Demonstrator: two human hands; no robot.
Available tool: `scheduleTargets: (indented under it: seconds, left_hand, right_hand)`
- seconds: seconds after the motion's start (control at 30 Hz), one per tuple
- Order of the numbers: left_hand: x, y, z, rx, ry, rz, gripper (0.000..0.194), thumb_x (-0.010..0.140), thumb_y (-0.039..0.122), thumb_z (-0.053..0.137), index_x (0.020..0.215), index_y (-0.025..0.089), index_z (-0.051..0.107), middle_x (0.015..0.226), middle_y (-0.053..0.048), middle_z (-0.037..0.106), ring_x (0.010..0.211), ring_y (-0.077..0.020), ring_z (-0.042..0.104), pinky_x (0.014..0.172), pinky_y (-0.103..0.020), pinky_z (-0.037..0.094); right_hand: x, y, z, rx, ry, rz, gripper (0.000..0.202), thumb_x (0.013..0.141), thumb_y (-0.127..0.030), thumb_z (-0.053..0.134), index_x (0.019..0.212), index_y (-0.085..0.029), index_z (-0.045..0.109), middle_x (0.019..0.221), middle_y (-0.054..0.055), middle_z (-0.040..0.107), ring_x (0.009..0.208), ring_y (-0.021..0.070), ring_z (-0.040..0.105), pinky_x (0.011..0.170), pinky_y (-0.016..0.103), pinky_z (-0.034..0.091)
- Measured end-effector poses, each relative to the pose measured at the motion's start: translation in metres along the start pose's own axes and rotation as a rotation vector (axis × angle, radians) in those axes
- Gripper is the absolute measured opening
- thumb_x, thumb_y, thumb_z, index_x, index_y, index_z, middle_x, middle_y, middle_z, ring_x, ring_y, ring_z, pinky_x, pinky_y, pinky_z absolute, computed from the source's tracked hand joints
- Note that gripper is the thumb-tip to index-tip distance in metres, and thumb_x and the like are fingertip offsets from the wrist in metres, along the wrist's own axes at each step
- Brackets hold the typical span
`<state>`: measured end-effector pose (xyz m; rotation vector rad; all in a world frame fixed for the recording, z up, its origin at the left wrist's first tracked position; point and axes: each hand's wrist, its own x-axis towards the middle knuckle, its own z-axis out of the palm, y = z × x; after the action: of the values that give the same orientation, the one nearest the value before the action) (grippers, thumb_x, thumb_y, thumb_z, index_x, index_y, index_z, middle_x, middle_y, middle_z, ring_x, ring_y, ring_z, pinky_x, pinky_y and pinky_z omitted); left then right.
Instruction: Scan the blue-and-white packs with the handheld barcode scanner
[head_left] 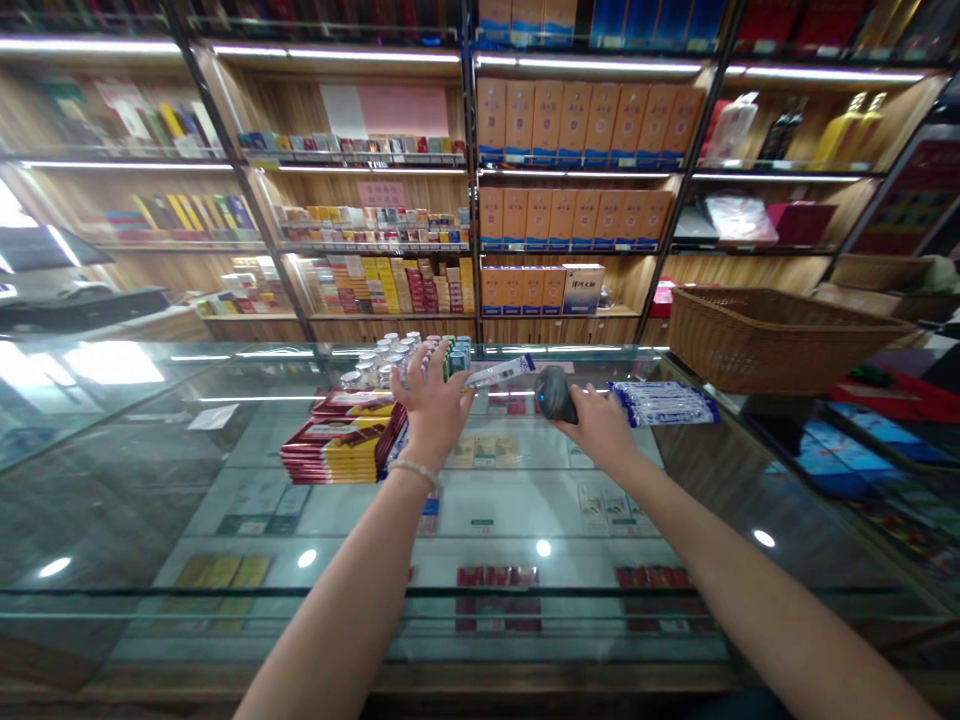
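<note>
My left hand [433, 405] pinches one end of a slim white-and-blue packet [499, 373] between thumb and fingers, over the glass counter. A barcode with dark lines shows on the packet. My right hand [600, 425] is wrapped round a dark grey handheld barcode scanner [553, 393], whose head faces the packet and carries a small blue light. Just right of that hand lies a row of blue-and-white packets [664, 403]. Beside my left wrist are stacks of red-and-yellow wrapped packets [334, 445]. Clear-lidded containers [382, 358] stand behind them, partly hidden by my left fingers.
The glass display counter [525, 500] shows small boxes under its top. A wicker basket [780, 335] stands at its right rear. Shelves with orange boxes [585, 120] and small packs [375, 285] line the wall. A paper slip [214, 417] lies at left.
</note>
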<state>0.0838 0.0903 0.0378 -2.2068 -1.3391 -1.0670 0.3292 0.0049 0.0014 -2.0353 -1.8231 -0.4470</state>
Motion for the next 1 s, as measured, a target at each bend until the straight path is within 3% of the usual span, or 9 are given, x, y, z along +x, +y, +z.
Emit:
scheduleTargets:
  seconds: [0.13,0.43,0.67,0.77,0.87,1.0]
  left_hand:
    - [0.000,-0.001,0.001,-0.035,0.021,0.015,0.017,0.087,0.030,0.073,0.103,0.031,0.077,0.165,-0.005,0.043,0.154,-0.0403,0.030,0.121,-0.074,0.011]
    - [-0.001,-0.002,0.004,-0.055,0.033,0.034,0.016,0.088,0.032,0.072,0.102,0.030,0.078,0.164,-0.007,0.045,0.154,-0.0399,0.030,0.121,-0.074,0.012]
    - [-0.001,0.001,0.003,-0.034,0.017,0.033,0.016,0.088,0.032,0.073,0.103,0.031,0.078,0.163,-0.007,0.046,0.153,-0.0407,0.032,0.120,-0.075,0.014]
    - [0.000,0.002,0.001,-0.028,-0.003,0.038,0.017,0.086,0.032,0.074,0.103,0.030,0.079,0.163,-0.008,0.047,0.153,-0.0413,0.032,0.120,-0.074,0.014]
    - [0.000,0.005,-0.002,-0.032,-0.026,0.056,0.018,0.085,0.032,0.075,0.103,0.030,0.079,0.162,-0.007,0.047,0.152,-0.0419,0.033,0.121,-0.075,0.014]
    - [-0.001,0.011,-0.005,-0.041,-0.041,0.112,0.019,0.086,0.032,0.075,0.104,0.031,0.078,0.164,-0.006,0.046,0.153,-0.0411,0.032,0.121,-0.073,0.014]
  right_hand:
    - [-0.002,0.001,0.011,-0.031,-0.007,-0.005,0.047,0.098,-0.046,0.060,0.132,-0.014,0.061,0.147,0.023,0.060,0.142,0.0420,0.049,0.111,0.062,0.038]
    - [-0.001,0.002,0.012,-0.036,-0.164,0.017,0.059,0.096,-0.056,0.058,0.139,-0.015,0.059,0.159,0.023,0.047,0.150,0.0447,0.036,0.115,0.074,0.027]
    - [-0.003,-0.003,0.008,0.008,-0.282,0.018,0.077,0.095,-0.062,0.054,0.156,-0.015,0.043,0.166,0.023,0.035,0.156,0.0449,0.023,0.117,0.080,0.014]
    - [-0.002,-0.001,0.004,0.055,-0.335,0.037,0.095,0.091,-0.071,0.053,0.164,-0.015,0.029,0.171,0.022,0.024,0.159,0.0436,0.015,0.119,0.078,0.011]
    - [0.000,0.002,0.002,0.077,-0.250,0.029,0.107,0.088,-0.081,0.048,0.167,-0.018,0.016,0.173,0.021,0.017,0.161,0.0421,0.009,0.120,0.077,0.012]
    - [0.004,0.005,-0.002,0.037,0.085,-0.037,0.088,0.095,-0.074,0.045,0.162,-0.020,0.032,0.169,0.019,0.031,0.160,0.0392,0.014,0.122,0.073,0.009]
